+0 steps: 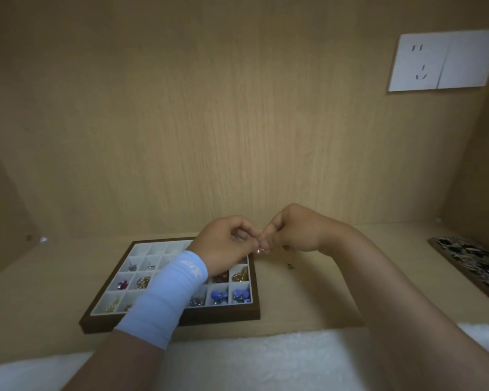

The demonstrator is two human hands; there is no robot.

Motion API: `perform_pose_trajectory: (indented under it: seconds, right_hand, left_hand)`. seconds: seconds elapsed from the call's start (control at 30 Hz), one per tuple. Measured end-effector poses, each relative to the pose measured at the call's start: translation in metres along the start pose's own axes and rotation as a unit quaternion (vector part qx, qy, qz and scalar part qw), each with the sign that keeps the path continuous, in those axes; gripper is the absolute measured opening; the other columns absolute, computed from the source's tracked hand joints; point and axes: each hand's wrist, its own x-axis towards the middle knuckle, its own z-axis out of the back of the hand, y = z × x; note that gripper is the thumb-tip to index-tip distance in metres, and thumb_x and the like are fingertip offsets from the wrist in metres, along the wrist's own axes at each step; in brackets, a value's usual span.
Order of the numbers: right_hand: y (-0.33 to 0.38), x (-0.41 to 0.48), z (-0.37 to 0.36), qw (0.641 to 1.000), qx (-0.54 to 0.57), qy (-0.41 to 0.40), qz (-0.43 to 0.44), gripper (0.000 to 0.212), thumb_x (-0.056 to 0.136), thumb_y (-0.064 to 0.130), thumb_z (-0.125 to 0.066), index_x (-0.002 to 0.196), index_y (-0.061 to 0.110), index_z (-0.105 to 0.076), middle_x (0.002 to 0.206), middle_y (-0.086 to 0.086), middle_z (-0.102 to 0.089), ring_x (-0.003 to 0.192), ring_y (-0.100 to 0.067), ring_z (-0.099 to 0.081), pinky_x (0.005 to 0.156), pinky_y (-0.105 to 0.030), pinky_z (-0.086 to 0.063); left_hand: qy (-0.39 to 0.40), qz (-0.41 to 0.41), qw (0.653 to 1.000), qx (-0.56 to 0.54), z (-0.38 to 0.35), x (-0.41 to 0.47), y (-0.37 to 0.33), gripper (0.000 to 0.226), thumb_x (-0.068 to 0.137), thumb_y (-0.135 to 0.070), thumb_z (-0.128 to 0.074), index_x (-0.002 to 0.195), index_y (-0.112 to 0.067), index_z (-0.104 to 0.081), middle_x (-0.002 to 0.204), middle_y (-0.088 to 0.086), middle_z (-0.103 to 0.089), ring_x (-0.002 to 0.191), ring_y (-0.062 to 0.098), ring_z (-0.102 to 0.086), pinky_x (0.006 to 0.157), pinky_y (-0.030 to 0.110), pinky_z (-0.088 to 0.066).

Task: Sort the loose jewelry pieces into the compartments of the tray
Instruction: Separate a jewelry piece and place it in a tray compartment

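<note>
A dark-framed tray [170, 323] with white compartments lies on the wooden shelf, holding blue, red, gold and silver pieces in several cells. My left hand [226, 246], wearing a pale blue wrist sleeve, hovers over the tray's far right corner. My right hand [294, 232] meets it fingertip to fingertip. Between both sets of fingertips a small pale earring [259, 251] is pinched. Two small loose pieces [290, 265] lie on the shelf right of the tray. My left forearm hides the tray's middle cells.
A patterned black-and-white tray [477, 263] sits at the right edge of the shelf. A white fluffy cloth [266, 362] lies along the near edge. A wall socket [443, 60] is mounted high on the back panel at the right.
</note>
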Motion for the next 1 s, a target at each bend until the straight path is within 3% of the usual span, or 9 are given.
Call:
perform_pose_trajectory:
  seconds: [0.13,0.23,0.37,0.5,0.67,0.77,0.87,1.0]
  right_hand:
    - [0.009,-0.002,-0.003,0.991,0.130,-0.034,0.006,0.011,0.087,0.020,-0.077,0.094,0.012,-0.080,0.074,0.004,-0.075,0.046,-0.003,-0.047,0.041,-0.016,-0.033]
    - [0.019,0.001,-0.012,0.982,0.172,-0.070,0.034,0.010,0.088,0.019,-0.076,0.093,0.012,-0.080,0.070,0.005,-0.074,0.045,-0.001,-0.048,0.042,-0.014,-0.036]
    - [0.034,0.012,-0.027,0.972,0.166,-0.144,0.089,0.008,0.085,0.018,-0.078,0.089,0.012,-0.080,0.059,0.014,-0.069,0.046,0.008,-0.055,0.047,-0.005,-0.039]
    - [0.050,0.030,-0.038,0.969,0.127,-0.178,0.111,0.009,0.084,0.022,-0.080,0.085,0.013,-0.080,0.065,0.011,-0.071,0.058,0.008,-0.060,0.059,-0.007,-0.046]
    - [0.071,0.058,-0.050,0.980,0.100,-0.132,0.112,0.009,0.088,0.017,-0.075,0.085,0.009,-0.079,0.058,0.014,-0.067,0.046,0.008,-0.054,0.048,-0.006,-0.038]
    - [0.080,0.076,-0.060,0.985,0.025,-0.119,0.123,0.014,0.087,0.024,-0.075,0.084,0.011,-0.079,0.073,0.004,-0.074,0.064,0.002,-0.063,0.063,-0.019,-0.051]
    - [0.087,0.094,-0.075,0.986,-0.032,-0.105,0.129,0.013,0.087,0.028,-0.074,0.083,0.016,-0.079,0.081,0.004,-0.076,0.081,-0.009,-0.070,0.082,-0.034,-0.058]
    - [0.087,0.110,-0.099,0.983,-0.110,-0.084,0.116,0.015,0.088,0.031,-0.070,0.079,0.020,-0.076,0.076,0.005,-0.073,0.075,-0.011,-0.068,0.076,-0.036,-0.058]
  left_hand:
    - [0.013,0.017,0.998,-0.066,0.023,0.001,-0.002,0.014,0.085,-0.023,-0.072,0.098,-0.026,-0.070,0.087,-0.008,-0.075,0.077,0.003,-0.069,0.069,0.019,-0.051]
    - [0.022,0.028,0.993,-0.111,0.039,0.001,-0.002,0.019,0.083,-0.023,-0.076,0.101,-0.021,-0.071,0.086,-0.004,-0.077,0.073,0.005,-0.070,0.058,0.012,-0.048]
    - [-0.019,0.012,0.991,-0.135,0.060,0.002,0.005,0.016,0.079,-0.018,-0.080,0.094,-0.017,-0.075,0.077,-0.003,-0.076,0.063,0.000,-0.065,0.056,0.009,-0.047]
    - [-0.063,-0.002,0.986,-0.156,0.078,0.002,0.017,0.012,0.079,-0.016,-0.080,0.089,-0.018,-0.076,0.080,0.003,-0.076,0.062,0.002,-0.063,0.055,0.011,-0.046]
    - [-0.107,0.015,0.977,-0.185,0.093,0.004,0.040,0.006,0.082,-0.015,-0.076,0.089,-0.016,-0.076,0.079,0.000,-0.076,0.060,0.003,-0.062,0.055,0.011,-0.046]
    - [-0.131,0.035,0.974,-0.180,0.102,0.005,0.057,0.004,0.084,-0.015,-0.075,0.087,-0.018,-0.076,0.080,0.001,-0.077,0.060,0.003,-0.061,0.060,0.014,-0.048]
    - [-0.147,0.063,0.972,-0.169,0.109,0.007,0.075,0.014,0.080,-0.013,-0.078,0.091,-0.020,-0.073,0.072,-0.001,-0.073,0.063,0.008,-0.062,0.073,0.026,-0.053]
    - [-0.124,0.110,0.983,-0.077,0.117,0.007,0.097,0.006,0.078,-0.020,-0.077,0.081,-0.024,-0.074,0.063,-0.013,-0.067,0.060,0.001,-0.060,0.072,0.025,-0.049]
